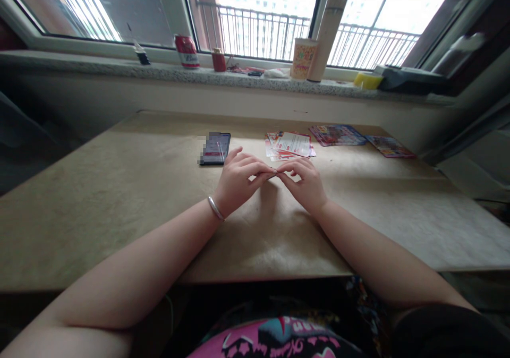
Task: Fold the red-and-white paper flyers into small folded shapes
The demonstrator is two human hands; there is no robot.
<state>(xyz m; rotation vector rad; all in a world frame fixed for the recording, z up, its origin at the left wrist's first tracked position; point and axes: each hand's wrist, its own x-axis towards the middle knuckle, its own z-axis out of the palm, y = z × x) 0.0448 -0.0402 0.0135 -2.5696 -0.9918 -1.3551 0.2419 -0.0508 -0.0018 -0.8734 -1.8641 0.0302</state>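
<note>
My left hand [244, 180], a silver bangle [215, 208] on its wrist, pinches thumb and fingers together above the table. Opposite it, my right hand [303, 181] is pinched too, and the fingertips of both nearly meet. Between them shows a sliver of something thin and dark, too small to name. Just behind the fingertips lies a loose pile of red and white printed cards [294, 143]. A phone [216, 148] with a lit, partly pixelated screen rests flat left of the pile, close to my left hand.
Colourful printed cards [338, 135] lie at the table's back right, with another bunch of cards [390, 146] beside them. On the windowsill stand a red can [186, 51], a small red bottle [219, 60], a paper cup [303, 59], a tall cylinder [326, 36] and a yellow tape roll [367, 81].
</note>
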